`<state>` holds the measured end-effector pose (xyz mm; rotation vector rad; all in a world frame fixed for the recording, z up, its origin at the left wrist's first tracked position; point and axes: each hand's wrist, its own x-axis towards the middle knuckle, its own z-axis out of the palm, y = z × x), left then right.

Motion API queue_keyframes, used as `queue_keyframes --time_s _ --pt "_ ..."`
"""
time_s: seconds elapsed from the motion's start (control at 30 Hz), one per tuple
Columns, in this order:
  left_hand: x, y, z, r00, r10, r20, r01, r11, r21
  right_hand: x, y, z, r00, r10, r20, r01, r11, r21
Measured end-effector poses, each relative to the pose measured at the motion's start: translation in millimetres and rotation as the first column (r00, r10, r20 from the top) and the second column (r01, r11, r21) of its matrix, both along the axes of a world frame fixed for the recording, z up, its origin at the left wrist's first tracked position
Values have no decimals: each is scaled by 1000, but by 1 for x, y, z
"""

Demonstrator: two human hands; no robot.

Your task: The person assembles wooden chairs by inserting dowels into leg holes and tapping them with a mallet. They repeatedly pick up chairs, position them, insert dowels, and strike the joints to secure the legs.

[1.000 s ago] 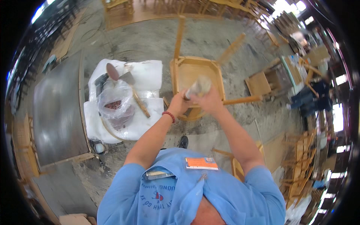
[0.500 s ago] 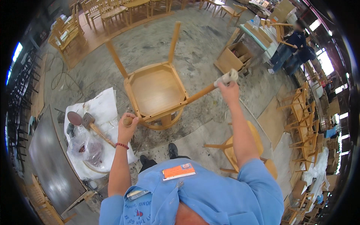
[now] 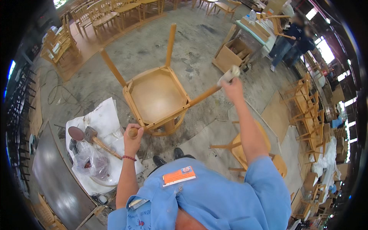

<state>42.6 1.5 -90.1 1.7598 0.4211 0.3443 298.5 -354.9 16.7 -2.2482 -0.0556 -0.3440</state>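
Chair (image 3: 155, 94) lies upturned on the floor (image 3: 203, 57), at one o'clock from the nearer left hand (image 3: 133, 141), its grip closed round the left leg (image 3: 133, 132); the right hand (image 3: 233, 91) grasps a whitish roll (image 3: 230, 74) by the right leg (image 3: 205, 96), which points toward two o'clock.

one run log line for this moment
left hand: gripping near-left leg | right hand: holding blurred pale roll at end of near-right leg | chair: upside down | mallet: on white sheet
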Motion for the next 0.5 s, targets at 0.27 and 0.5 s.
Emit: queue_keyframes --time_s 0.27,0.5 --pt "4 2 -8 1000 -19 -13 19 1000 12 25 0 -12 1000 -17 14 18 998 -58" --pt "3 4 -7 1000 -18 7 17 998 63 154 114 26 957 206 203 -163 964 -211"
